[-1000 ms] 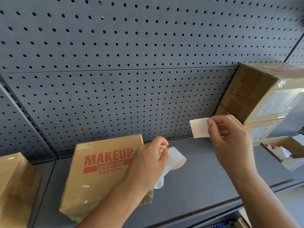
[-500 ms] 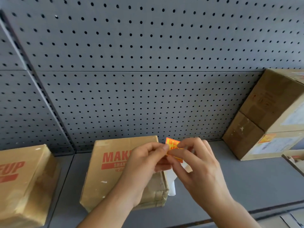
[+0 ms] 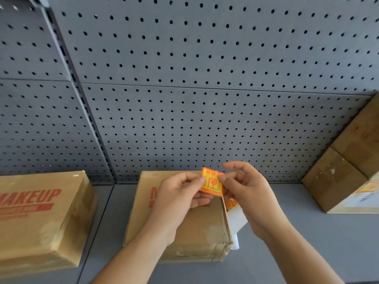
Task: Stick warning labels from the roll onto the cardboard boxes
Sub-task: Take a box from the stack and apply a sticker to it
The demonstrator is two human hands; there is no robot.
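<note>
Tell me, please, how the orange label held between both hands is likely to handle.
The label is probably floppy and very light: a thin sheet, pinched at its sides by the left hand and right hand. Being a sticker, it may cling to fingers.

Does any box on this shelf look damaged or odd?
Yes. The middle box has a crumpled, wrinkled near right corner, and the left box shows pale scuffs on top. Nothing is spilled.
</note>
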